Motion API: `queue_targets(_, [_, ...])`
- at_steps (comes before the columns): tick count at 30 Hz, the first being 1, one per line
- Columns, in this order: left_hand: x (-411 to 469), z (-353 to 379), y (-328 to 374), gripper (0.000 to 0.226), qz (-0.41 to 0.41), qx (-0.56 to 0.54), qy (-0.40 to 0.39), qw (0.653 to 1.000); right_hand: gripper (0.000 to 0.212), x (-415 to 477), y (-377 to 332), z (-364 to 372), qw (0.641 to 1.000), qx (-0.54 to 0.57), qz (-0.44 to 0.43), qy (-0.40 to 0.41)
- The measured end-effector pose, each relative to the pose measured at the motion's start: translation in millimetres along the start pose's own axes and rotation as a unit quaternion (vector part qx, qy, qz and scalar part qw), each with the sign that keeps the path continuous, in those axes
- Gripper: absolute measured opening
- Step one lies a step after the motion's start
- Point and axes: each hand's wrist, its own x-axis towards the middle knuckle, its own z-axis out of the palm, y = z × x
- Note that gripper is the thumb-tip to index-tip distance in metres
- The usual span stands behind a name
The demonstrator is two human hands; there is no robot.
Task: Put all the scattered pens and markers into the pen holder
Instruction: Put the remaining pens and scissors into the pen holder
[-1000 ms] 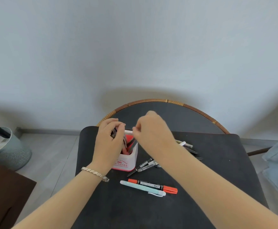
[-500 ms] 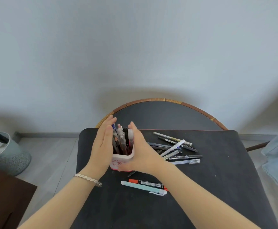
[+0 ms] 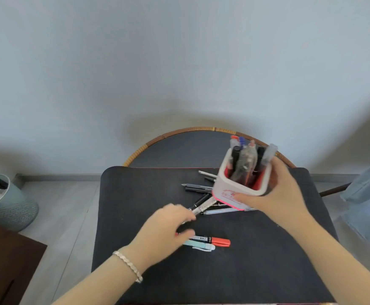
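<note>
A white pen holder (image 3: 231, 190) with a red inside and several pens standing in it is lifted off the black table (image 3: 135, 194), tilted, at the right. My right hand (image 3: 278, 194) grips it from the right side. My left hand (image 3: 166, 230) is low over the table with fingers spread, its fingertips at the end of a clear pen (image 3: 203, 207) and over the end of an orange-capped marker (image 3: 214, 240). A pale blue pen (image 3: 201, 246) lies beside that marker. Several dark pens (image 3: 196, 187) lie scattered under and left of the holder.
A round rattan-rimmed table (image 3: 179, 134) stands behind the black one against the wall. On the floor at the left stands a grey bin (image 3: 10, 208), with a dark brown cabinet corner (image 3: 10, 260) nearer to me. Blue cloth (image 3: 368, 194) hangs at the right edge.
My right hand has lifted the holder off the table and carried it to the right. My left hand let go of it and dropped toward the loose pens in the middle.
</note>
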Motion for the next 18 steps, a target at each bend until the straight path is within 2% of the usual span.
queue_targets(1, [1, 7, 4, 0.031, 0.018, 0.059, -0.085, 0.994, 0.068, -4, 2, -11, 1.0, -0.011, 0.006, 0.012])
queue_targets(3, [6, 18, 12, 0.036, 0.027, 0.139, -0.17, 0.975, 0.065, -13, 9, -26, 0.998, -0.041, 0.025, 0.028])
queue_targets(7, [13, 28, 16, 0.036, 0.024, 0.203, -0.21, 0.956, 0.052, -34, 19, -48, 0.995, -0.075, 0.056, 0.028])
queue_targets(10, [9, 35, 15, 0.029, 0.024, 0.237, -0.217, 0.947, 0.055, -48, 29, -61, 0.992, -0.098, 0.069, 0.032])
queue_targets(12, [8, 35, 21, 0.019, -0.021, 0.156, -0.154, 0.975, 0.056, -56, 42, -70, 0.99, -0.104, 0.092, 0.034])
queue_targets(14, [12, 29, 33, 0.01, -0.094, 0.002, -0.051, 0.994, 0.059, -63, 54, -75, 0.988, -0.106, 0.111, 0.023])
queue_targets(16, [22, 16, 59, 0.004, -0.147, -0.191, 0.035, 0.97, 0.064, -67, 64, -75, 0.987, -0.108, 0.12, 0.008])
queue_targets(18, [38, 1, 91, 0.012, -0.14, -0.363, 0.113, 0.914, 0.066, -67, 73, -73, 0.986, -0.105, 0.126, -0.003])
